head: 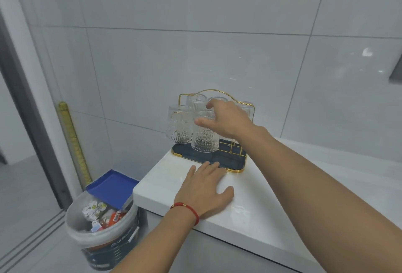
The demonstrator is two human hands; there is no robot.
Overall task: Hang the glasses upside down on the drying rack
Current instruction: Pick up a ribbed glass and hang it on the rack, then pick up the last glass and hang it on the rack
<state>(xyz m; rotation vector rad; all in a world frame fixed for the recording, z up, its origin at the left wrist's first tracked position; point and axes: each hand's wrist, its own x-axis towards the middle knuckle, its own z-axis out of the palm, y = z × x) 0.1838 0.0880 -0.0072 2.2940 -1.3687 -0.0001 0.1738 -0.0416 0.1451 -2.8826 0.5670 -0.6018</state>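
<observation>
Two hands are working here, and I am starting with my right hand (221, 118), just right of the frame's centre: it is reaching over the drying rack (230, 159) with its fingers spread loosely around the upturned base of the front glass (204, 131). I cannot tell whether I am gripping that glass or only touching it, since my palm is hiding the contact. My left hand (206, 188) is lying flat and open, holding nothing, on the white surface (250, 214) below centre, its fingertips just reaching the rack's dark tray edge, as if steadying it.

Moving outward, the front glass is sitting mouth-down over the tray, and another glass (179, 125) is hanging upside down just to its left. At least two more glasses (195, 101) are showing behind them, under the gold wire handle, also inverted; a further one may be hiding behind my hand.

I am judging this as the seating step for the front glass, late in the task. Next, I would be making sure it is settled on its prong before easing my fingers away, without knocking its neighbour.

Lower left of the frame, a bucket of rubbish (102, 225) is standing on the floor.
</observation>
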